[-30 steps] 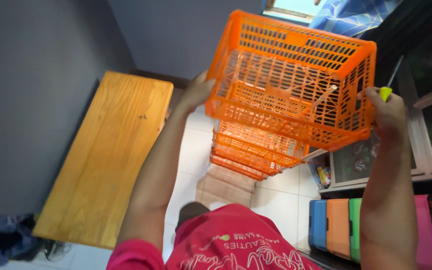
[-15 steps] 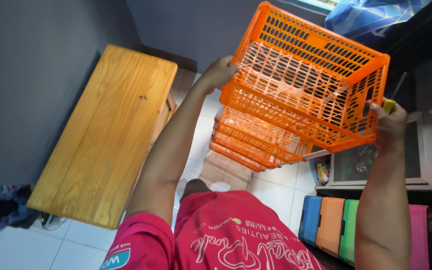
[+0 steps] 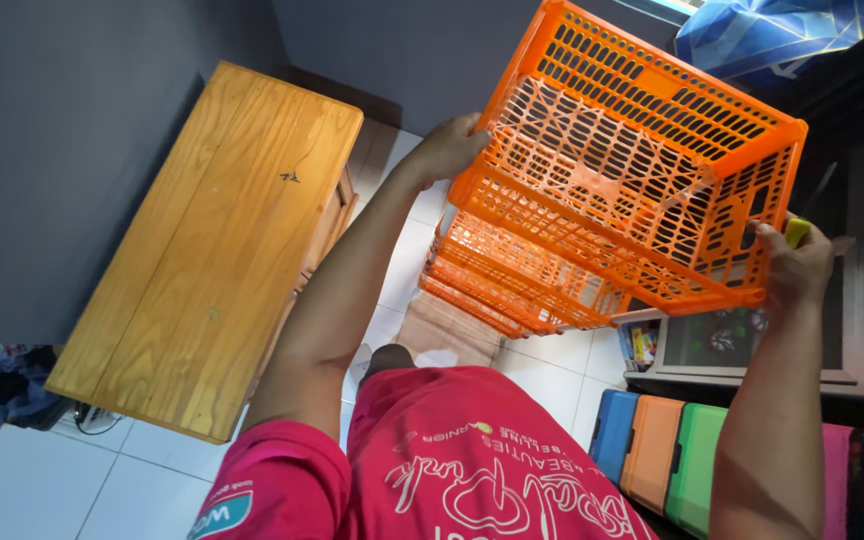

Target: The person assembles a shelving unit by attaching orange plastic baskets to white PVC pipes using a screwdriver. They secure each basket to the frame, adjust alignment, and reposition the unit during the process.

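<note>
crate (image 3: 642, 170) (orange) | between left grip (image 3: 447, 150) | right grip (image 3: 792, 265)

Small colourful packages (image 3: 642, 345) stand on the cabinet shelf below the lifted orange crate (image 3: 642, 170).

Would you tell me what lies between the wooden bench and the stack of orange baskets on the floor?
In the head view, the person's left forearm crosses that stretch above bare white floor tiles, between the wooden bench and the stack of orange baskets.

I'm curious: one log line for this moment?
left hand: grips orange crate | right hand: grips crate, yellow-handled tool | crate stack below
</note>
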